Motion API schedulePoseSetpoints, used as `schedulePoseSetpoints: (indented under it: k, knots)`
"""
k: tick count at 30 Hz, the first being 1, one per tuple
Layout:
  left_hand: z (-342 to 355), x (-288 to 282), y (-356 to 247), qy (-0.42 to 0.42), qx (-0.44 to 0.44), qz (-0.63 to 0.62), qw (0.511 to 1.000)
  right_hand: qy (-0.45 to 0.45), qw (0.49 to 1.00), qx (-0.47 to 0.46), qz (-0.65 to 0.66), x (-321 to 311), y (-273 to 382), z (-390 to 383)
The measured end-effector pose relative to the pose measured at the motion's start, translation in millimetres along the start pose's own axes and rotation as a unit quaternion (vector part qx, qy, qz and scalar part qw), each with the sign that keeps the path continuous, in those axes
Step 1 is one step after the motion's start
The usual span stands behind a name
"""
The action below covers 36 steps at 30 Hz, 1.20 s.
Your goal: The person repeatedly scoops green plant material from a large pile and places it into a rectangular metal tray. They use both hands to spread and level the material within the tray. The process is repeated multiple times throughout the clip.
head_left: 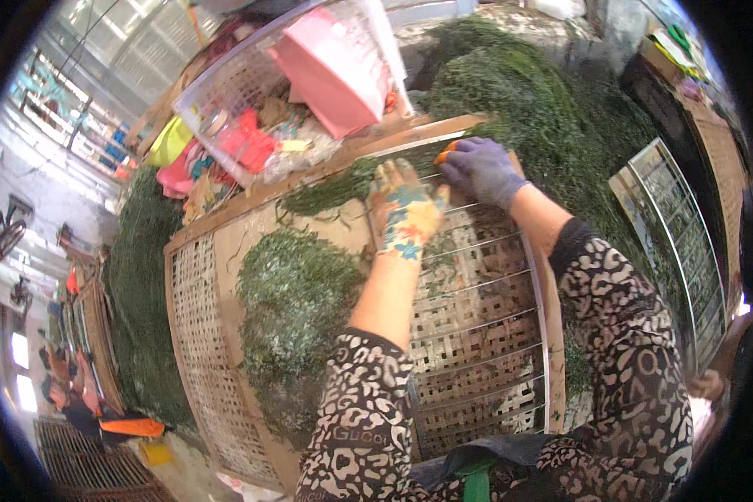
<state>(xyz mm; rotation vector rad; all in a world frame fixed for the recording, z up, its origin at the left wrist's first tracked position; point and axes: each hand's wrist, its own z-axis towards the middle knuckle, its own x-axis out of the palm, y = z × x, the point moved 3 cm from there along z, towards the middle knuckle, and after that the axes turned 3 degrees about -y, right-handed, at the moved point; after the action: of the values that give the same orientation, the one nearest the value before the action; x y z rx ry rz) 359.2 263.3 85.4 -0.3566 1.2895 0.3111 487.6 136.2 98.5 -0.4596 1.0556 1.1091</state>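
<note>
My left hand [404, 207], in a cream glove with teal and orange shapes, rests with extended fingers at the upper left of a wire-barred frame [477, 309] over a woven slatted board, beside green strands [326, 184]. My right hand [479, 171], in a purple glove, has its fingers bent at the frame's top, with orange at the fingertips; what they hold is unclear. A mound of fine green strands [295, 309] lies left of my left forearm on a wooden-edged board [197, 326].
Behind, a white plastic crate [197, 109] holds a pink container and coloured items. Large green piles [502, 79] lie beyond and at the left [142, 318]. Another barred frame [678, 251] leans at the right, near someone else's hand [704, 383]. A fan [4, 243] is far left.
</note>
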Motion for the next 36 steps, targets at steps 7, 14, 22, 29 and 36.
schedulePoseSetpoints:
  k: [7,14,22,29,36]
  knots:
    - [0,3,2,0.050,0.011,-0.089,0.995,-0.002,0.987,-0.080,0.139,-23,103,42]
    - [-5,24,4,-0.109,0.018,-0.068,0.992,0.167,0.939,-0.237,0.186,54,251,80]
    - [4,22,2,-0.047,-0.013,-0.052,0.997,0.118,0.896,-0.049,0.425,54,223,88]
    - [-4,11,7,-0.031,-0.027,-0.221,0.974,0.010,0.968,0.056,0.243,18,67,70]
    - [-5,4,7,-0.184,0.032,-0.098,0.977,0.145,0.967,0.076,-0.195,-18,9,35]
